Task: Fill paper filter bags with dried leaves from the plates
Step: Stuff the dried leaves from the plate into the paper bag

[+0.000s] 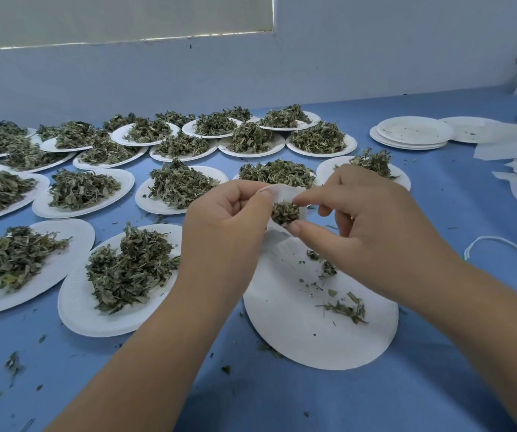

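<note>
The filter bag (pixel 279 193) before you is thin white paper, matt. The dried leaves (pixel 285 213) at its mouth are dull grey-green, crinkled and rough. The plate (pixel 297 332) beneath is white pressed paper, matt, with a finely dimpled face. The surface (pixel 282 400) wears a smooth, matt blue covering; you cannot tell cloth from plastic. To your right, the spare bags (pixel 506 141) are thin, faintly see-through paper, and the string (pixel 497 237) is matt white.

A blue tablecloth (pixel 282 400) reaches a pale wall (pixel 360 73) bearing a window blind (pixel 110 17).
</note>
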A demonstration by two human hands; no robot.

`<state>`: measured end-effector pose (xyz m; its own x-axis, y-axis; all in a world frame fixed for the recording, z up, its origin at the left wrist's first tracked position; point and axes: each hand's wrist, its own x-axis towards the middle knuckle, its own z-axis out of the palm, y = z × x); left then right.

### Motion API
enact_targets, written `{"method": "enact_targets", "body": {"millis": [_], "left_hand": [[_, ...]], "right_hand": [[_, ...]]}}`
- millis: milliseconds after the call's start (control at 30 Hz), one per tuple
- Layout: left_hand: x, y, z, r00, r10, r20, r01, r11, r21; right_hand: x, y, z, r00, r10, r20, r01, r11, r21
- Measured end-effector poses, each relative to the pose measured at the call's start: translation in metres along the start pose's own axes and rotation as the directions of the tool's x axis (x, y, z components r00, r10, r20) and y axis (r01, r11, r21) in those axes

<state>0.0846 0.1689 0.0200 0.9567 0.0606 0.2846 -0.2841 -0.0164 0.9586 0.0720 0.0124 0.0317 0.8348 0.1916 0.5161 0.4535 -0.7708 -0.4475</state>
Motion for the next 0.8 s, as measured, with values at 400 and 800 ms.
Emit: {"method": "enact_targets", "body": {"millis": [400,800], "left_hand": [[-0.005,0.002,0.009,0.997,0.049,0.068,-0.052,0.997,0.056],[-0.004,0.009,0.003,1.0,-0.009,0.015,0.011,0.991,-0.136]], "right_hand": [[0.0,0.0,0.005,0.999,-0.032,-0.016,0.03,0.994,-0.101],[-0.003,0.0,-0.005,0.959,-0.238,-0.155,0.234,0.971,-0.044]]}}
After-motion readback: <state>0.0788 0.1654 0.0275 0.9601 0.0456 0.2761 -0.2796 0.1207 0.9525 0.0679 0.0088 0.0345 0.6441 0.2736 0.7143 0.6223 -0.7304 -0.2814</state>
